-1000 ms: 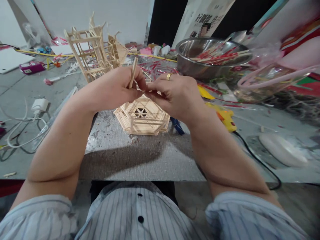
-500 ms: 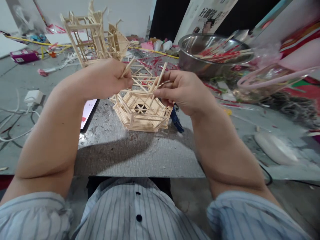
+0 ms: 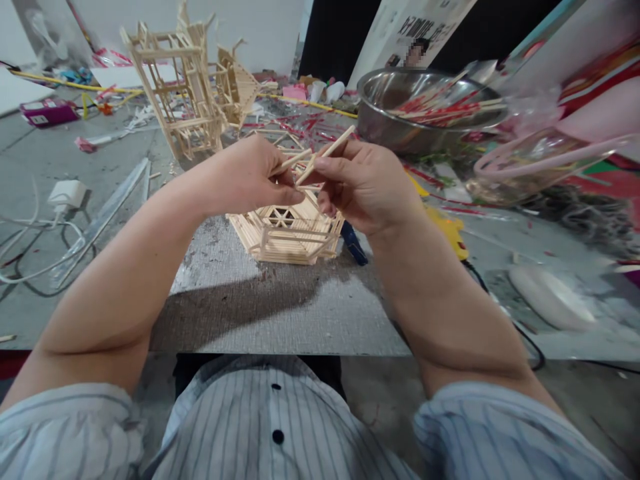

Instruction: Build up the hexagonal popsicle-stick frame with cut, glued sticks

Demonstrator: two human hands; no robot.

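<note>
My left hand (image 3: 260, 175) is closed on a thin wooden stick (image 3: 296, 160), whose end pokes out to the right past the fingers. Between the thumb and fingers of my right hand (image 3: 367, 183) is a pale wooden stick (image 3: 333, 150), slanting up to the right. The tips of the two sticks are close together; whether they touch I cannot tell. Just below both hands, a six-sided frame of stacked wooden sticks (image 3: 287, 253) rests on the table, its far side partly hidden by my hands. A dark blue tool or clip (image 3: 354, 245) lies against its right side.
A taller wooden-stick structure (image 3: 183, 93) stands at the back left. Behind my right hand is a steel basin (image 3: 387, 137) holding red-and-wood sticks. A yellow tool (image 3: 450, 233) with a black cord lies by my right forearm. A white charger (image 3: 69, 195) with cables is at left.
My left hand has moved right and slightly down, towards my right hand. The stick in my right hand now tilts further to the right. The phone at left is now hidden behind my left arm.
</note>
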